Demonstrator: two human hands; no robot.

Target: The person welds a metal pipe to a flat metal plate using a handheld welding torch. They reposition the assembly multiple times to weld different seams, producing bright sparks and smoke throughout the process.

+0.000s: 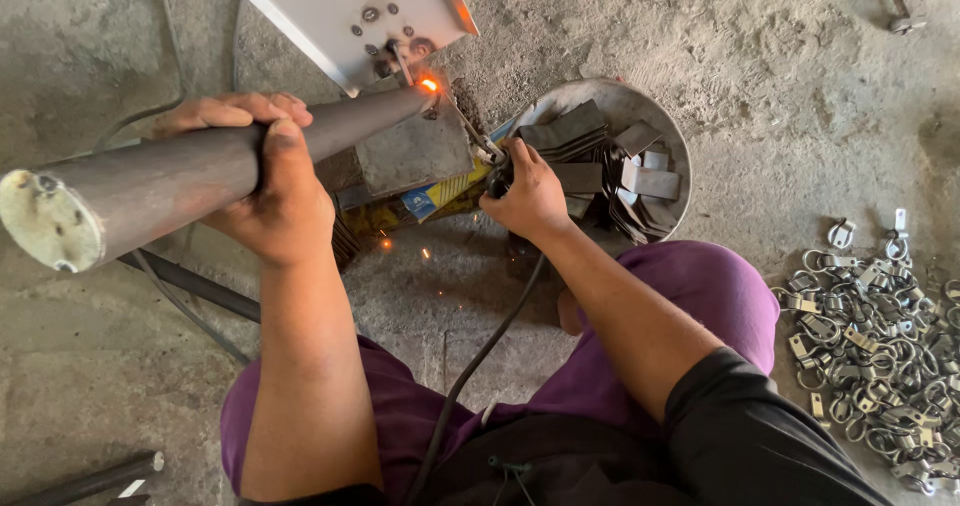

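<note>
Steel pipe (150, 181) gripped fully in left hand (270, 181), tip braced against hinged plate (345, 11) where the weld glows (429, 85), while right hand (530, 196) closes tight round the electrode holder (492, 156) beside a pan of flat strips (625, 101).

We see a long grey steel pipe (170, 181) held near level, its far tip glowing orange against a welding rod (455, 116)

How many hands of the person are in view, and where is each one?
2. The left hand grips the thick grey pipe at left. The right hand holds the welding electrode holder at centre, beside the round pan of flat metal pieces.
</note>
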